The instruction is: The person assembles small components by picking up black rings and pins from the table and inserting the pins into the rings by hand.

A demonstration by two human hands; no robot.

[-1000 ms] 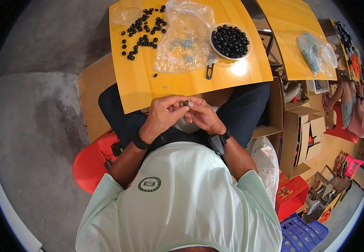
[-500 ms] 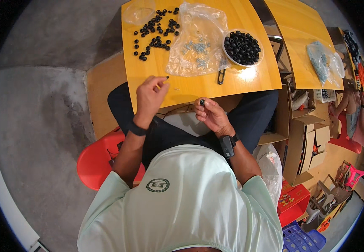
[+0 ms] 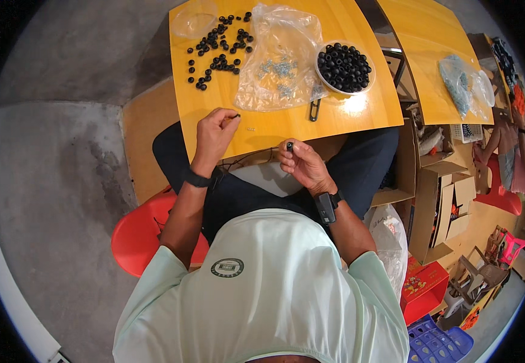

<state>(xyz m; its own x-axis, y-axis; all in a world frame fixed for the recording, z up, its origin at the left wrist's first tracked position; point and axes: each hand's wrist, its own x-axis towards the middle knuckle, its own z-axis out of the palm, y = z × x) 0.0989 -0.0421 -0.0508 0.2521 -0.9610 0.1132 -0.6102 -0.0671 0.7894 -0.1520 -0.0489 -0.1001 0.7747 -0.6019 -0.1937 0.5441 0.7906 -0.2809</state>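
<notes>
While L hand (image 3: 217,130) over table (image 3: 274,127), R hand (image 3: 302,163) nr edge (image 3: 359,129)

Beyond the right hand (image 3: 303,166), smooth plastic-looking beads (image 3: 343,68) gleam beside a crinkled, glossy plastic bag (image 3: 279,45) on a shiny, wood-look table (image 3: 368,115).

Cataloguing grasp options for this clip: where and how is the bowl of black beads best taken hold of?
Probably by the outer rim of the bowl, at its right edge, coming from the near right: the round rim is bare there, while the plastic bag lies close along its left. It is open and heaped with black beads, so keeping it level seems wise.
</notes>
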